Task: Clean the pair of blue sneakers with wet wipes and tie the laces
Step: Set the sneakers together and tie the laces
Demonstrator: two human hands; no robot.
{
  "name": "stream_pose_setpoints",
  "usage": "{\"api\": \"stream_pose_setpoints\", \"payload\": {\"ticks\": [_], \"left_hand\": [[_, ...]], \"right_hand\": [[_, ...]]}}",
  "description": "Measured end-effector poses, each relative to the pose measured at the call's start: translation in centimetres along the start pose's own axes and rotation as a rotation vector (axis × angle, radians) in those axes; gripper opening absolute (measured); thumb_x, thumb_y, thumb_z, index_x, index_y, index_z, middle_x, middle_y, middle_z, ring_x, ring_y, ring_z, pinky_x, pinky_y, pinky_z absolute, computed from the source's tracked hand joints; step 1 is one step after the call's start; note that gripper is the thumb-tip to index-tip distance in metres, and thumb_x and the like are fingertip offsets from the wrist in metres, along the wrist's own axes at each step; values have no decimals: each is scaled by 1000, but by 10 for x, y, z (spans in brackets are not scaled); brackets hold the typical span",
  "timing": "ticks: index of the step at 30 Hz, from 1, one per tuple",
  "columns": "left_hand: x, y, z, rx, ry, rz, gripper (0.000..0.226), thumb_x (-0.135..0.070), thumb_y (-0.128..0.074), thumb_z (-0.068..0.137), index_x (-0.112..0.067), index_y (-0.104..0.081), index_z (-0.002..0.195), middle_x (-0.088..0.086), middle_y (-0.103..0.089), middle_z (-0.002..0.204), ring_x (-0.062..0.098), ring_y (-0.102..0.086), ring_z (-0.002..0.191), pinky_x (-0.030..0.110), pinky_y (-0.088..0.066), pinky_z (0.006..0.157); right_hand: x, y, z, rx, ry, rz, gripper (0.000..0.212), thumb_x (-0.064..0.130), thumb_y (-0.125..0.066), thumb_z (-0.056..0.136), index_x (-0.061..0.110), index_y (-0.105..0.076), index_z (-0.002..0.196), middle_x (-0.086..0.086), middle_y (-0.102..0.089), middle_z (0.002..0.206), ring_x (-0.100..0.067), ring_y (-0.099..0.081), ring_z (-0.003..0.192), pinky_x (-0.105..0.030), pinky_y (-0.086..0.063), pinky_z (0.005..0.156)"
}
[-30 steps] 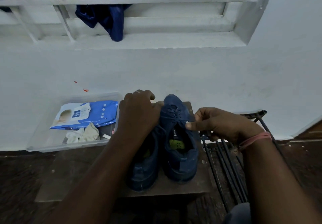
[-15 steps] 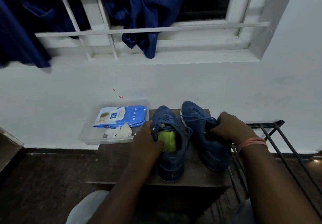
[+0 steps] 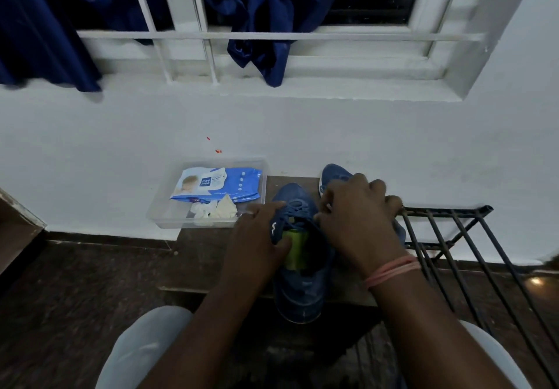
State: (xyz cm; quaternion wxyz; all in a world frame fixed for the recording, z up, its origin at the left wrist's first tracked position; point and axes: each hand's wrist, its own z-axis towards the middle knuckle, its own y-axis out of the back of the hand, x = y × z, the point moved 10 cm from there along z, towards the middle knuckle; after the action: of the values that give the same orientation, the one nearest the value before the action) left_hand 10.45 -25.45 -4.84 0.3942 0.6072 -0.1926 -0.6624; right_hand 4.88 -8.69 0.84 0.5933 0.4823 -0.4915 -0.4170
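Two hands flank the near sneaker (image 3: 298,282), heel toward you: left hand (image 3: 257,237) grips its collar; right hand (image 3: 357,222) pinches the laces (image 3: 298,211).

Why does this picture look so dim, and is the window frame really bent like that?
Head view: light is low and bluish, so the sneakers and both hands look dark; the wide lens bows the window bars and the metal rack; a small glare spot glows low on the right.

L: wipes tray (image 3: 163,217) nr sneaker | R: metal rack (image 3: 447,237) blocks | front: wall (image 3: 302,134)
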Motion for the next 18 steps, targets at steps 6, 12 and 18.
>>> {"api": "stream_pose_setpoints", "payload": {"ticks": [6,12,18], "left_hand": [[-22,2,19,-152,-256,97,11,-26,-78,80,-27,-77,90,-10,-66,99,13,-59,91,31,-48,78],[8,1,19,-114,85,-299,14,-16,-78,83,-29,-74,84,-21,-66,78,-9,-59,77,3,-40,66],[18,-7,22,-78,195,-489,19,-6,-68,91,-25,-70,88,-14,-73,76,0,-69,75,26,-53,72]], "right_hand": [[-2,-38,-10,91,64,117,53,41,-70,81,22,-41,120,-7,-50,120,-35,-50,112,-49,-44,94],[-2,-44,-2,283,119,275,42,44,-81,76,24,-50,97,6,-60,91,-18,-59,88,-32,-46,73],[-18,-54,-2,486,21,333,34,38,-84,77,9,-73,92,-11,-73,89,-23,-69,83,-34,-53,74]]}}
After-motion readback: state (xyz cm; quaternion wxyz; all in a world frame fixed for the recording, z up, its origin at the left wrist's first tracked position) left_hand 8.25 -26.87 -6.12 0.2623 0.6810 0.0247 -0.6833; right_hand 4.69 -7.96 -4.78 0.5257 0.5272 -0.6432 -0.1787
